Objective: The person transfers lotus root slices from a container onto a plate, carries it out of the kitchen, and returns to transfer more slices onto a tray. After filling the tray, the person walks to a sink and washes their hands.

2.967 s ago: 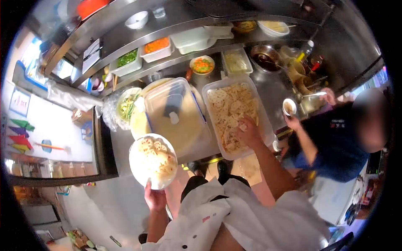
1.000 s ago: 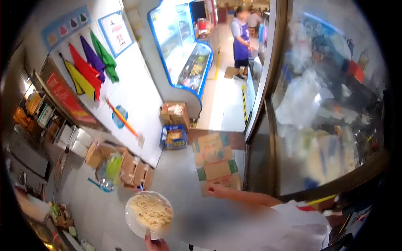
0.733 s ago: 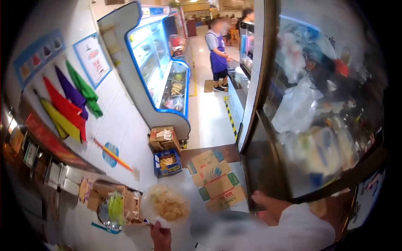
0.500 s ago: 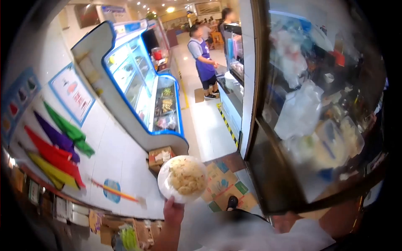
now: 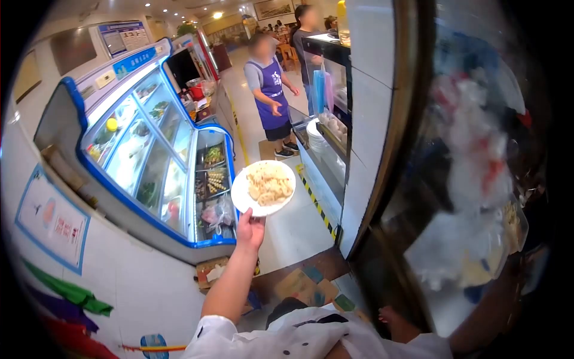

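Observation:
My left hand (image 5: 251, 230) is stretched forward, closed on the near rim of a round white plate (image 5: 241, 196). Its thumb lies over the edge, and the other fingers are mostly hidden underneath. On the plate is a heap of pale yellowish food (image 5: 269, 184) whose exact kind I cannot make out. Low on the right, my right hand (image 5: 393, 319) hangs beside my body near the dark door frame. It is small and blurred, so its fingers do not show clearly.
A lit display fridge (image 5: 143, 143) with blue trim stands on the left. Ahead, a person in a purple apron (image 5: 272, 90) faces me beside a counter (image 5: 326, 161) with stacked plates. Flattened cardboard (image 5: 305, 287) lies at the doorway. Coloured cloths (image 5: 66, 293) hang lower left.
The plate has moved farther forward and up in view, with my left arm now extended. I am closer to the fridge and doorway. The person in the apron appears nearer, one hand held out.

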`<move>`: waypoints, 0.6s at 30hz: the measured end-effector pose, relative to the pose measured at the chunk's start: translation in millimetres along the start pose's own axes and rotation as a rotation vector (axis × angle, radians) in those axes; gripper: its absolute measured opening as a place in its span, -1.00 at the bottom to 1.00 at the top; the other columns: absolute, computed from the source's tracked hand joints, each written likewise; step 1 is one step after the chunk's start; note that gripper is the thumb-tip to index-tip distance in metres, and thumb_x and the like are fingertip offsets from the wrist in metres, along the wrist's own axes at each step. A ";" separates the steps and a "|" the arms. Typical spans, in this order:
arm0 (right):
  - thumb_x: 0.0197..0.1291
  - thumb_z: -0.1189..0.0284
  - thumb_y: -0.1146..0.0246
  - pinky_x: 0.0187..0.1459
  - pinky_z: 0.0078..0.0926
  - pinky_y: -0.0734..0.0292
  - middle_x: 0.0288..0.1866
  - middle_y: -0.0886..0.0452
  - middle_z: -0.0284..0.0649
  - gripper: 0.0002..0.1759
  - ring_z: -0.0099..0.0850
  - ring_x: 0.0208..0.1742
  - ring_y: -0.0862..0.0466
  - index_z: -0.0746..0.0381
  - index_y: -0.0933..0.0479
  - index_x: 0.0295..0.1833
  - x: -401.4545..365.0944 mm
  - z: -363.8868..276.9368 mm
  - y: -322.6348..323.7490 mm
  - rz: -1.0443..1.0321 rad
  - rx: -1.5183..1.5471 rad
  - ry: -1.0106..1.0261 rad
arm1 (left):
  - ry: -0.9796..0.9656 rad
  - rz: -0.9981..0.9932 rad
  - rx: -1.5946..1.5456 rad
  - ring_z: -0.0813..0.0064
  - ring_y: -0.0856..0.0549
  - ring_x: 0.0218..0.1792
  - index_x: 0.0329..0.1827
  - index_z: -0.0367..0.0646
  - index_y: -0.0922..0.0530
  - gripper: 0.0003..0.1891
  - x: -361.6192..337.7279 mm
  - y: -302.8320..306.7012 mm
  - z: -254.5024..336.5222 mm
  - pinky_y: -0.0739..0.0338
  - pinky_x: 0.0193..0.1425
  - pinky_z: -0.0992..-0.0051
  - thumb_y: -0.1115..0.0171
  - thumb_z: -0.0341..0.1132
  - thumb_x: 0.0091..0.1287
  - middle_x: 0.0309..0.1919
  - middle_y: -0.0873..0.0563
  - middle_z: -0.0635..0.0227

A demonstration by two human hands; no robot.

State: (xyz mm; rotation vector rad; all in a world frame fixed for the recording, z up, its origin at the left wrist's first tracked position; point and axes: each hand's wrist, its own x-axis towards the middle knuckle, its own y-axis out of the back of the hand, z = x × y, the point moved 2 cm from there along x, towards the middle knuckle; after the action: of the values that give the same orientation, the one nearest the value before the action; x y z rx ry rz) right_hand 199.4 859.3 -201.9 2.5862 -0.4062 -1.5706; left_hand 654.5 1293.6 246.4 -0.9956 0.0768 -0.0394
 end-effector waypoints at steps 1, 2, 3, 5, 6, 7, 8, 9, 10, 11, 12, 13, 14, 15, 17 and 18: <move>0.43 0.28 -0.14 -0.47 -0.15 -0.59 -0.39 -0.65 -0.11 -0.65 -0.26 -0.52 -0.64 0.41 -0.58 -0.06 12.8 -2.4 0.2 0.008 0.008 -0.005 | 0.012 0.020 -0.012 0.24 -0.57 0.30 0.38 -0.21 -0.41 -0.59 42.2 1.7 -5.0 -0.53 0.41 0.21 -0.12 -0.43 0.48 0.31 -0.57 0.21; 0.44 0.27 -0.14 -0.48 -0.18 -0.60 -0.36 -0.65 -0.09 -0.65 -0.26 -0.51 -0.64 0.39 -0.55 -0.01 33.5 4.3 4.5 0.030 0.000 0.021 | 0.014 -0.005 -0.031 0.24 -0.58 0.29 0.37 -0.21 -0.41 -0.59 84.1 -3.2 -8.3 -0.53 0.41 0.20 -0.11 -0.45 0.48 0.30 -0.57 0.21; 0.45 0.26 -0.15 -0.49 -0.22 -0.61 -0.33 -0.64 -0.06 -0.65 -0.26 -0.50 -0.64 0.37 -0.52 0.04 52.8 16.3 7.8 0.053 -0.006 0.044 | 0.019 -0.029 -0.050 0.24 -0.58 0.29 0.37 -0.22 -0.41 -0.60 123.6 -7.4 -13.2 -0.54 0.41 0.19 -0.10 -0.46 0.48 0.30 -0.57 0.20; 0.36 0.26 -0.18 -0.52 -0.17 -0.57 -0.37 -0.66 -0.06 -0.77 -0.21 -0.49 -0.65 0.19 -0.59 -0.08 80.3 36.0 0.4 0.135 -0.073 0.041 | 0.032 -0.037 -0.041 0.21 -0.51 0.37 0.51 -0.10 -0.26 -0.49 215.4 -0.5 -20.1 -0.52 0.45 0.16 -0.05 -0.47 0.49 0.41 -0.46 0.19; 0.36 0.26 -0.18 -0.53 -0.17 -0.56 -0.37 -0.66 -0.06 -0.77 -0.21 -0.50 -0.65 0.19 -0.58 -0.09 65.3 21.3 -5.0 0.160 -0.133 0.003 | 0.049 -0.075 -0.061 0.21 -0.51 0.37 0.52 -0.09 -0.24 -0.47 261.3 4.3 -24.0 -0.53 0.44 0.15 -0.05 -0.47 0.49 0.42 -0.45 0.19; 0.36 0.26 -0.18 -0.53 -0.17 -0.56 -0.38 -0.66 -0.06 -0.77 -0.21 -0.50 -0.65 0.19 -0.58 -0.09 44.0 -9.2 -11.4 0.188 -0.173 -0.039 | 0.075 -0.083 -0.052 0.21 -0.51 0.37 0.52 -0.09 -0.24 -0.47 304.9 2.4 -25.7 -0.53 0.44 0.15 -0.05 -0.47 0.49 0.42 -0.45 0.19; 0.35 0.26 -0.18 -0.53 -0.17 -0.56 -0.38 -0.65 -0.06 -0.77 -0.21 -0.50 -0.64 0.19 -0.58 -0.10 31.0 -31.3 -19.1 0.205 -0.193 -0.069 | 0.066 -0.084 -0.073 0.20 -0.51 0.36 0.51 -0.08 -0.25 -0.47 340.4 -3.1 -31.4 -0.53 0.43 0.16 -0.05 -0.48 0.49 0.42 -0.44 0.18; 0.35 0.26 -0.18 -0.53 -0.17 -0.55 -0.38 -0.65 -0.07 -0.78 -0.21 -0.51 -0.64 0.19 -0.58 -0.10 24.0 -48.9 -29.2 0.213 -0.201 -0.088 | 0.057 -0.067 -0.091 0.20 -0.52 0.36 0.51 -0.07 -0.25 -0.47 371.5 2.7 -35.7 -0.54 0.43 0.16 -0.05 -0.49 0.49 0.42 -0.44 0.18; 0.35 0.27 -0.18 -0.53 -0.17 -0.55 -0.38 -0.65 -0.07 -0.78 -0.21 -0.51 -0.64 0.19 -0.58 -0.11 23.2 -75.2 -38.9 0.219 -0.206 -0.090 | 0.087 -0.084 -0.120 0.19 -0.53 0.34 0.51 -0.05 -0.26 -0.47 409.3 -0.1 -37.3 -0.54 0.42 0.15 -0.05 -0.51 0.48 0.42 -0.44 0.19; 0.35 0.27 -0.18 -0.54 -0.17 -0.55 -0.38 -0.65 -0.07 -0.78 -0.21 -0.51 -0.63 0.19 -0.58 -0.11 21.7 -100.3 -46.2 0.225 -0.202 -0.094 | 0.108 -0.090 -0.118 0.19 -0.53 0.34 0.51 -0.05 -0.26 -0.47 444.0 -4.0 -41.6 -0.54 0.42 0.15 -0.05 -0.51 0.48 0.42 -0.44 0.19; 0.34 0.27 -0.18 -0.54 -0.17 -0.54 -0.39 -0.65 -0.07 -0.79 -0.21 -0.51 -0.63 0.18 -0.58 -0.12 21.0 -124.1 -55.1 0.221 -0.198 -0.093 | 0.093 -0.033 -0.080 0.19 -0.53 0.35 0.49 -0.09 -0.29 -0.49 470.2 -9.2 -41.9 -0.53 0.44 0.15 -0.06 -0.51 0.48 0.39 -0.47 0.18; 0.34 0.27 -0.18 -0.54 -0.17 -0.54 -0.39 -0.64 -0.07 -0.79 -0.21 -0.52 -0.63 0.18 -0.58 -0.12 24.5 -148.3 -63.7 0.214 -0.192 -0.087 | 0.075 0.020 -0.040 0.18 -0.54 0.35 0.47 -0.13 -0.32 -0.51 496.3 -15.2 -41.9 -0.51 0.47 0.14 -0.06 -0.52 0.48 0.36 -0.51 0.17; 0.34 0.27 -0.18 -0.54 -0.17 -0.54 -0.39 -0.64 -0.08 -0.79 -0.21 -0.52 -0.62 0.18 -0.58 -0.12 29.1 -172.8 -72.1 0.207 -0.187 -0.077 | 0.091 0.056 -0.060 0.19 -0.52 0.37 0.47 -0.10 -0.32 -0.50 526.6 -14.1 -45.1 -0.50 0.47 0.12 -0.06 -0.53 0.48 0.39 -0.48 0.17; 0.34 0.27 -0.18 -0.54 -0.17 -0.53 -0.39 -0.64 -0.08 -0.79 -0.21 -0.52 -0.62 0.18 -0.57 -0.13 37.5 -196.7 -76.3 0.199 -0.178 -0.060 | 0.098 0.066 -0.054 0.19 -0.52 0.37 0.47 -0.10 -0.32 -0.50 546.5 -16.5 -49.4 -0.50 0.47 0.12 -0.06 -0.53 0.48 0.39 -0.48 0.17; 0.33 0.28 -0.18 -0.55 -0.17 -0.53 -0.40 -0.64 -0.08 -0.80 -0.21 -0.53 -0.61 0.18 -0.57 -0.14 60.0 -245.2 -83.5 0.183 -0.166 -0.026 | 0.080 0.063 -0.056 0.19 -0.51 0.37 0.47 -0.11 -0.31 -0.50 587.8 -21.7 -53.2 -0.49 0.48 0.11 -0.06 -0.54 0.47 0.41 -0.46 0.18; 0.33 0.28 -0.18 -0.55 -0.17 -0.52 -0.40 -0.63 -0.08 -0.80 -0.21 -0.53 -0.61 0.18 -0.57 -0.14 71.5 -267.7 -84.1 0.177 -0.165 -0.009 | 0.067 0.034 -0.047 0.17 -0.51 0.37 0.47 -0.12 -0.32 -0.51 604.0 -23.7 -54.8 -0.49 0.47 0.11 -0.06 -0.54 0.47 0.40 -0.47 0.18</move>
State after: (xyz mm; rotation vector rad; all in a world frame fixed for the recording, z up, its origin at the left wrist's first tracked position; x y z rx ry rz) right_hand 481.7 904.3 -155.9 2.3514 -0.4699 -1.4904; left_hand 1251.9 1193.6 208.5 -1.0402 0.1568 -0.0399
